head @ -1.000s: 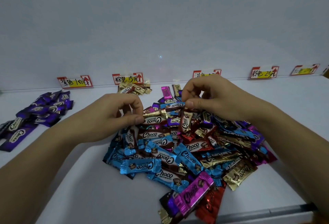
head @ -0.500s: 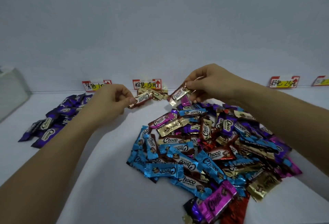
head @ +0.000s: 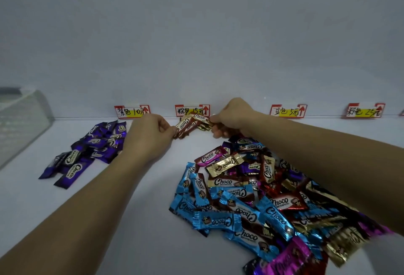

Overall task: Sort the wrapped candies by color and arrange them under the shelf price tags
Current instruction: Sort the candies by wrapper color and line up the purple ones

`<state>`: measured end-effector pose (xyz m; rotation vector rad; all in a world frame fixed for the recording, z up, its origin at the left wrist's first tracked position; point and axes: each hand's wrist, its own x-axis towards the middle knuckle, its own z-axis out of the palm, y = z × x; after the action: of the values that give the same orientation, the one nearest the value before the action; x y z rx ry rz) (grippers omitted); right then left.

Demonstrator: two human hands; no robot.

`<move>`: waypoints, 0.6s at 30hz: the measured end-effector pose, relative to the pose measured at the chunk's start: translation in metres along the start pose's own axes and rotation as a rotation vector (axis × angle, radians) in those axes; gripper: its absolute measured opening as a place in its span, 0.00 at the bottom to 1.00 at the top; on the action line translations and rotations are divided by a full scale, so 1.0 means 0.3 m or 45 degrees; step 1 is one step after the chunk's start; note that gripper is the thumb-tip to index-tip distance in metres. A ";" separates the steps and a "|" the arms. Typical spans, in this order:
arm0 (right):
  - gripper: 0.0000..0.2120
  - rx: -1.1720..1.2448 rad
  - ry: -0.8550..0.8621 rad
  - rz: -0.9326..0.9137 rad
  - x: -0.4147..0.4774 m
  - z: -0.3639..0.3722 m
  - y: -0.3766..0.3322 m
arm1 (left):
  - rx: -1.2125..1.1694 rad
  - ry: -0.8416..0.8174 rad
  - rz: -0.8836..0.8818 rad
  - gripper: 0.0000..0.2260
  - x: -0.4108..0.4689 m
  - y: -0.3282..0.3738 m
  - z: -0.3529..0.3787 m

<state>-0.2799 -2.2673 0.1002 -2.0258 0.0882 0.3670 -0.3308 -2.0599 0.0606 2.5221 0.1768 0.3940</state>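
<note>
My left hand pinching brown candy by end; my right hand pinching second brown candy. Both hovering at shelf back edge, under brown price tag. Aiming to release flat, side by side, clear of purple pile.

A plain pale grey wall filled the upper half of the frame, unmarked and evenly, dimly lit with a bluish cast. Below it a flat white shelf ran across the lower half, meeting the wall along a thin straight seam. At the left edge stood a translucent panel, blurred.
</note>
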 end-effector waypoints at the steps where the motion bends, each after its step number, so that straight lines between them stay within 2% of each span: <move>1: 0.10 -0.056 -0.002 -0.026 -0.004 0.000 -0.002 | 0.008 0.003 -0.007 0.09 0.000 0.004 0.001; 6: 0.12 -0.258 0.057 -0.178 -0.050 -0.095 -0.015 | 0.001 0.015 0.047 0.08 -0.024 0.021 -0.020; 10: 0.07 -0.489 0.059 -0.480 -0.150 -0.224 0.018 | -0.041 -0.014 0.218 0.08 -0.056 0.052 -0.049; 14: 0.07 -0.837 0.069 -0.816 -0.268 -0.296 0.115 | -0.009 -0.199 0.480 0.09 -0.125 0.133 -0.059; 18: 0.11 -0.925 -0.043 -0.940 -0.319 -0.313 0.207 | 0.041 -0.432 0.580 0.12 -0.188 0.206 -0.047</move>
<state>-0.3639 -2.3880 0.1152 -2.5632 -0.9099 -0.0627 -0.3863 -2.1154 0.0928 2.6026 -0.5322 0.1290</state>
